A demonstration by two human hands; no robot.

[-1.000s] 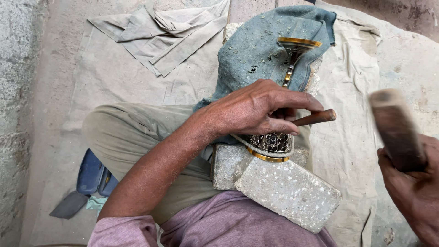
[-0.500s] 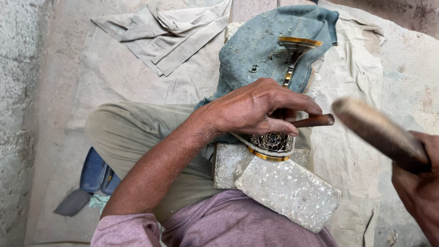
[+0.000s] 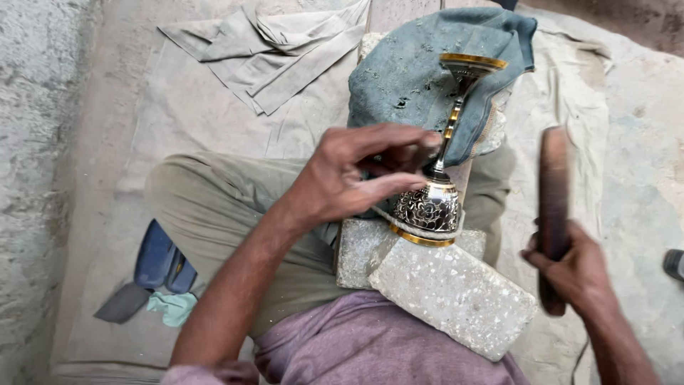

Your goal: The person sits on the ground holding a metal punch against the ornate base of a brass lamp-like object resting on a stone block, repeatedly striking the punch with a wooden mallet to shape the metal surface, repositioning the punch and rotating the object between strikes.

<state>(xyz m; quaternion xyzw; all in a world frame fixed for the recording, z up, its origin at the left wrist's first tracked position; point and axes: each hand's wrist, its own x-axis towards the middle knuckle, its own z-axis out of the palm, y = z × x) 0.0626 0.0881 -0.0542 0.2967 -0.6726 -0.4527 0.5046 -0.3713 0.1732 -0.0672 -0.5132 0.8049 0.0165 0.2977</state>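
A brass goblet (image 3: 429, 208) with an engraved dark bowl lies on its side, its stem and gold-rimmed foot (image 3: 473, 64) resting on a blue-grey cloth (image 3: 406, 78). The bowl sits against two grey stone blocks (image 3: 456, 292) on my lap. My left hand (image 3: 353, 178) hovers over the bowl and stem, fingers pinched on a small dark rod-like tool that is mostly hidden. My right hand (image 3: 573, 274), off to the right, grips a brown wooden stick (image 3: 554, 185) held upright and motion-blurred, apart from the goblet.
A crumpled beige cloth (image 3: 274, 50) lies at the top on a beige ground sheet (image 3: 178, 128). Blue sandals (image 3: 162, 258) and a teal scrap (image 3: 172, 308) sit by my left knee. A rough concrete wall (image 3: 32, 157) runs along the left. A dark object (image 3: 674, 264) shows at the right edge.
My right hand has swung the wooden stick from a tilted pose far right to upright, nearer the goblet. The rod's tip no longer sticks out past my left fingers.
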